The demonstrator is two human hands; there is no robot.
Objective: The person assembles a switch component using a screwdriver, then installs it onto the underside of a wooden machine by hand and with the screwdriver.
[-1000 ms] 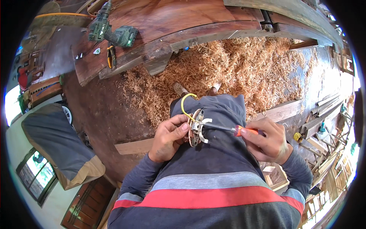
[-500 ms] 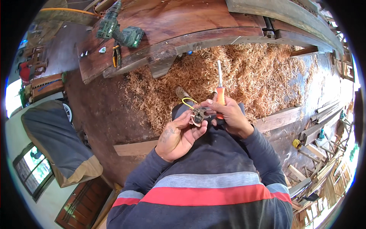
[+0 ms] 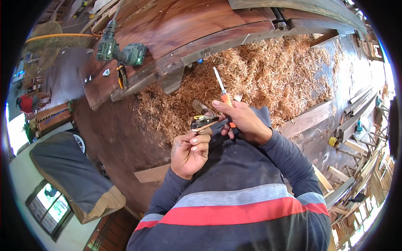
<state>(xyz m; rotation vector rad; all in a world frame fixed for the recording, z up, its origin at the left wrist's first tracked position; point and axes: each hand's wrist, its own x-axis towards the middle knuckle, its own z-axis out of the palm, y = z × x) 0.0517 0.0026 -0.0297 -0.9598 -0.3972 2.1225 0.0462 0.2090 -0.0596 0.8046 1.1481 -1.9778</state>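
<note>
My left hand (image 3: 189,154), fingers curled, pinches a small electrical fitting (image 3: 204,122) with dark metal parts on a pale base. It is held edge-on, and a bit of yellow wire (image 3: 199,117) shows on top. My right hand (image 3: 248,123) is wrapped round a screwdriver (image 3: 226,99) with an orange and black handle. The blade points away from me, up and slightly left. My right fingertips are close beside the fitting; whether they touch it I cannot tell.
A wooden workbench (image 3: 176,31) stands ahead, carrying a green cordless drill (image 3: 121,51) and yellow-black pliers (image 3: 122,77). Curly wood shavings (image 3: 268,79) cover the floor below it. A draped dark cover (image 3: 77,171) is at left; timber offcuts (image 3: 356,148) lie at right.
My left hand has turned the fitting from face-up to edge-on and shifted it left. The screwdriver now tilts left, its tip moved leftward. The whole view has shifted slightly.
</note>
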